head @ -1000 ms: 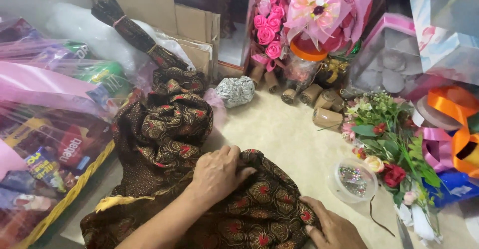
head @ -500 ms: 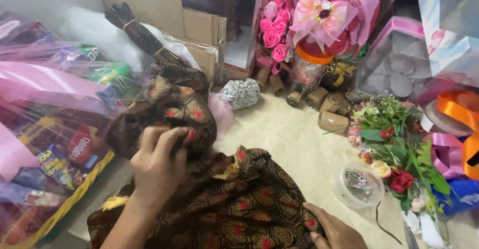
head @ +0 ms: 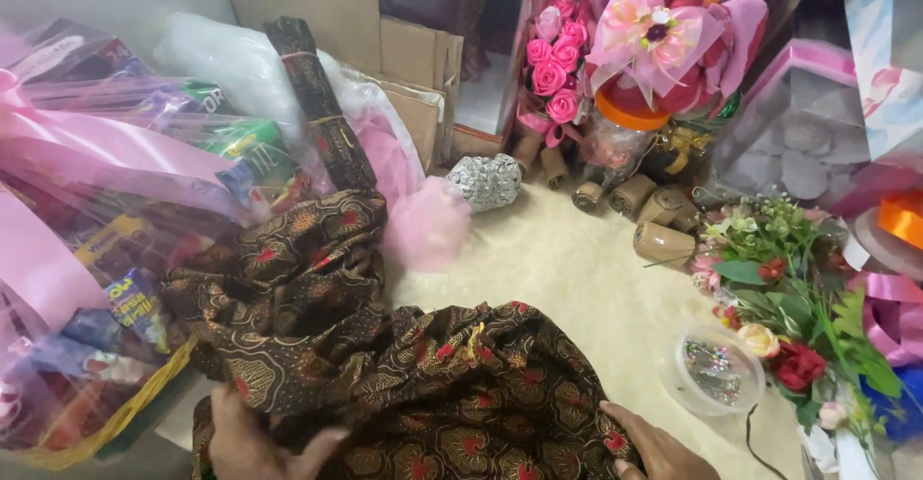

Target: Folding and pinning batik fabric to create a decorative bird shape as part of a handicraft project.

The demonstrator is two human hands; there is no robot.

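Head view, looking down at a cream-coloured table (head: 567,278) crowded with gift-wrapping goods. A dark brown patterned cloth (head: 404,384) with red and gold motifs lies bunched across the near middle of the table, its far end rising in folds toward the left.

The left hand (head: 255,442) sits at the bottom edge, fingers closed into the cloth's lower left folds, gripping a gathered bit of fabric. The right hand (head: 654,446) rests at the cloth's lower right edge, fingers loosely curled and touching the fabric; whether it pinches any cannot be told.

Left of the cloth: a cellophane-wrapped hamper (head: 106,249) with pink ribbon. Behind it, a rolled cloth bundle (head: 317,105) of the same print leans against cardboard. A crumpled foil ball (head: 486,180) sits beyond the cloth, near a pink rose bouquet (head: 553,66). To the right, artificial flowers (head: 788,297) and a small clear lidded tub (head: 713,372), apart from the cloth.
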